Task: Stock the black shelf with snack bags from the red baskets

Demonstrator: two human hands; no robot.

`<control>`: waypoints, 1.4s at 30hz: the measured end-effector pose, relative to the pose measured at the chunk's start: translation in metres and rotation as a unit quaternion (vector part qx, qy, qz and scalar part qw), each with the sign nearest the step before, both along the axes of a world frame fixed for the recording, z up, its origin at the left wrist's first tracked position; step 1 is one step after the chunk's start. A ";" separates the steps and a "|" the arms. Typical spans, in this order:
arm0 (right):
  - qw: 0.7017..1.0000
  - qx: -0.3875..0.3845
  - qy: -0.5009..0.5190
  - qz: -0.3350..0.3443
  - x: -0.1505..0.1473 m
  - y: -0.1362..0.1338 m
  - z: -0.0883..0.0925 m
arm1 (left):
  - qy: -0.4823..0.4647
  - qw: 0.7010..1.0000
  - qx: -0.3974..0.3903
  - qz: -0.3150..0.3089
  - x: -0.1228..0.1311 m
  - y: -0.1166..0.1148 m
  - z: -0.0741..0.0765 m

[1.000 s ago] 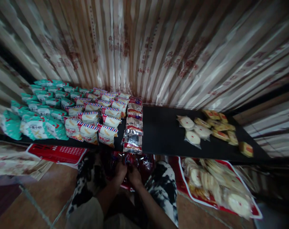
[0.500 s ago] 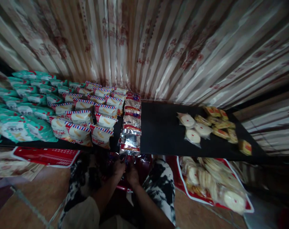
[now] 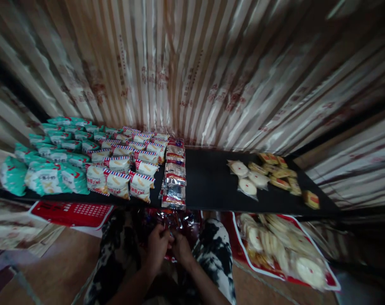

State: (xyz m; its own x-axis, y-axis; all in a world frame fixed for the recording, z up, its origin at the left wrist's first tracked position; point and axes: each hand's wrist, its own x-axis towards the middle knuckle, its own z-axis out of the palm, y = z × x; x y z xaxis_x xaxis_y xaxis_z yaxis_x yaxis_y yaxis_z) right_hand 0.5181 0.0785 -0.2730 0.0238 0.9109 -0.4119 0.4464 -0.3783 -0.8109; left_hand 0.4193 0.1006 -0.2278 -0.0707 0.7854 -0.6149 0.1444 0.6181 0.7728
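Note:
My left hand [image 3: 159, 245] and my right hand [image 3: 181, 250] are close together between my knees, below the front edge of the black shelf [image 3: 208, 178]. The fingers of both are curled, at a basket of dark red shiny packets [image 3: 171, 218]; what they pinch is too dark and small to name. Above them on the shelf lies a row of silver and red packets [image 3: 174, 180], overlapping from back to front.
Left on the shelf stand teal bags [image 3: 46, 178] and white-and-red snack bags [image 3: 118, 182]. Farther right lie round white packs [image 3: 248, 186] and small yellow packs [image 3: 279, 182]. Red baskets sit below, the right one holding round packs [image 3: 309, 271]. A striped curtain [image 3: 192, 76] hangs behind.
Both hands have drawn back a little toward my body and nearer each other. The camera view has shifted, so the shelf and its bags appear slightly lower.

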 end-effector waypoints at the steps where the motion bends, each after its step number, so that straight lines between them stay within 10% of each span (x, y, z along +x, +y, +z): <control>1: 1.000 0.006 0.027 0.003 0.000 -0.004 0.006 | -0.008 1.000 0.015 -0.002 -0.002 -0.004 0.006; 14: 0.954 0.157 0.207 -0.150 0.018 0.004 0.095 | -0.044 0.932 0.357 -0.044 -0.008 -0.001 0.091; 20: 0.930 0.129 0.266 -0.218 0.038 0.024 0.112 | 0.111 0.916 0.386 -0.012 -0.013 0.005 0.067; 26: 0.918 0.119 0.288 -0.246 0.055 0.046 0.108 | -0.084 0.974 0.205 -0.040 0.005 0.012 0.040; 42: 0.936 0.247 0.097 -0.230 0.081 0.214 0.114 | 0.072 0.917 0.388 0.053 0.053 0.130 0.062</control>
State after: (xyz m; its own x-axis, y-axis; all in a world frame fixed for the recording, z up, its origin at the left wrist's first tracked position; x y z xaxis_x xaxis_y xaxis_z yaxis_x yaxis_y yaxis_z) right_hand 0.5994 0.2924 -0.1589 0.4295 0.9028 0.0205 0.1549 -0.0513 -0.9866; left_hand 0.4724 0.2307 -0.1660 -0.2089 0.9665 0.1491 0.2510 -0.0944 0.9634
